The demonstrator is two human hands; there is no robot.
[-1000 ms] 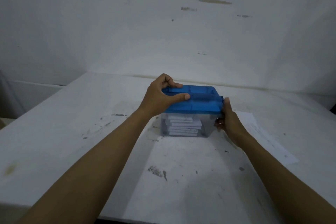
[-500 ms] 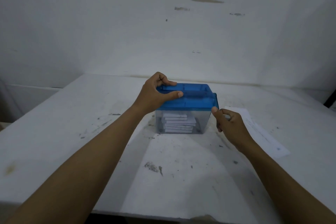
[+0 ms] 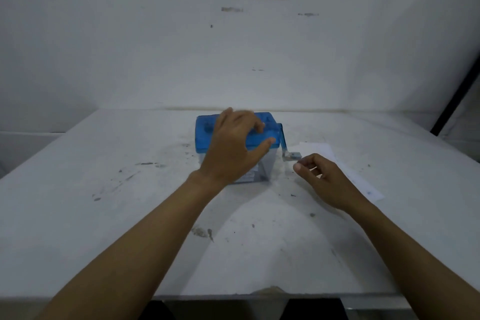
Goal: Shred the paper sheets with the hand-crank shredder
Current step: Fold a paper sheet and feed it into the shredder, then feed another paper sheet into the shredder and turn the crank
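Observation:
The hand-crank shredder stands mid-table, with a blue lid on a clear bin. My left hand covers the lid's right half and grips it, fingers over the top and thumb on the front edge. It hides most of the bin. The blue crank hangs down the shredder's right side and ends in a grey handle. My right hand hovers just in front of that handle, fingers loosely curled, thumb tip close to it but apart, holding nothing. A white paper sheet lies flat to the right, partly under my right hand.
The white table is scuffed with dark marks, and its front edge runs near the bottom of the view. A white wall rises right behind the shredder. A dark pole leans at the far right.
My right hand has come off the crank handle and drawn back towards me. My left hand has slid rightwards over the lid. The crank now hangs downward.

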